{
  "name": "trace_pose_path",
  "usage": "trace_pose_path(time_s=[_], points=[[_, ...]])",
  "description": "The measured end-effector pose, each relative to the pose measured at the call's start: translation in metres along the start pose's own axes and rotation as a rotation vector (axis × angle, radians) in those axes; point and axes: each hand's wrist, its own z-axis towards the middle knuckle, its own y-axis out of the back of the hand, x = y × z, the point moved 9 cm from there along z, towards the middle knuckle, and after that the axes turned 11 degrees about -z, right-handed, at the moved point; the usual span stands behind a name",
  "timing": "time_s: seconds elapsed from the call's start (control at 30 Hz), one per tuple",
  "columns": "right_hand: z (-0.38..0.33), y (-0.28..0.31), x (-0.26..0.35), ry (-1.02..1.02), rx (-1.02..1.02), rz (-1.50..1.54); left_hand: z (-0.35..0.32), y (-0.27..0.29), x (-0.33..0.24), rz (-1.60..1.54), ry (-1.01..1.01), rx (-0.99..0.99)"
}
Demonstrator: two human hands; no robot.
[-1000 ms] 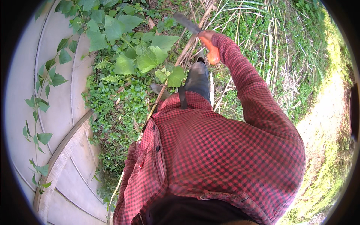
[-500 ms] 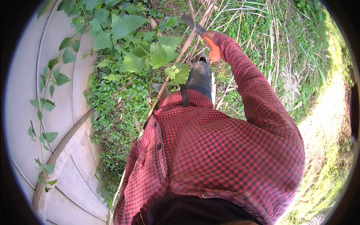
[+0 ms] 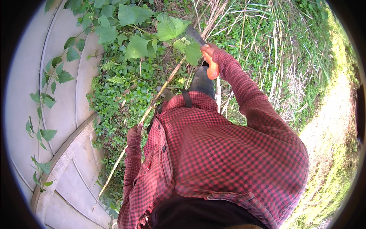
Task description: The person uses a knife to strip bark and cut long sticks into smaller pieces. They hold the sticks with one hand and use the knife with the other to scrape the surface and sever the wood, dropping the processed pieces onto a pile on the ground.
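The right hand (image 3: 207,49) is wrapped round an orange-handled knife (image 3: 213,71), blade (image 3: 195,36) ahead; the left hand (image 3: 134,130) curls round a long stick (image 3: 162,89). Best keep the blade clear of the leg (image 3: 201,83) just behind the right hand.

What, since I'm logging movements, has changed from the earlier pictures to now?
The left grip has come into view, closed around the pale stalk, whose lower part swung left. The right grip moved nearer the body, still holding the orange-handled blade.
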Motion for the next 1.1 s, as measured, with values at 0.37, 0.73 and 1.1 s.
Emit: trace_pose_path(time_s=[0.37, 0.73, 1.1], points=[[-0.071, -0.073, -0.011, 0.366, 0.156, -0.122, 0.062, -0.083, 0.137, -0.378, -0.034, 0.211], [-0.004, 0.045, 0.055, 0.231, -0.86, -0.012, 0.042, -0.056, 0.119, -0.361, -0.039, 0.209], [0.059, 0.048, 0.017, 0.244, -0.454, 0.529, 0.065, -0.059, 0.098, -0.392, -0.09, 0.234]])
